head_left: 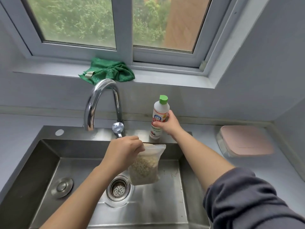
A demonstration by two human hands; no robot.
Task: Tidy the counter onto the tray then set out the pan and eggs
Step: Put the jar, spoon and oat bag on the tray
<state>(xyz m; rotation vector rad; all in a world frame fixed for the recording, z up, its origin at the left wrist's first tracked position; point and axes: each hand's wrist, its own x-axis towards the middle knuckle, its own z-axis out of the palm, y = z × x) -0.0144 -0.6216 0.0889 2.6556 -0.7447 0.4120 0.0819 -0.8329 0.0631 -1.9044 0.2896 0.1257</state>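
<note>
Gripping one thing apiece, two hands — left one grain bag, right one bottle.

Single head view, looking steeply down, close over sink, facing window

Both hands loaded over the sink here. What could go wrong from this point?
1. The left hand pinches only the top edge of the grain bag, which hangs over the open sink. A slip would likely drop it near the drain strainer.
2. The right hand has a side grip on the tall bottle, standing on the narrow sink ledge. It may tip toward the basin when lifted.
</note>
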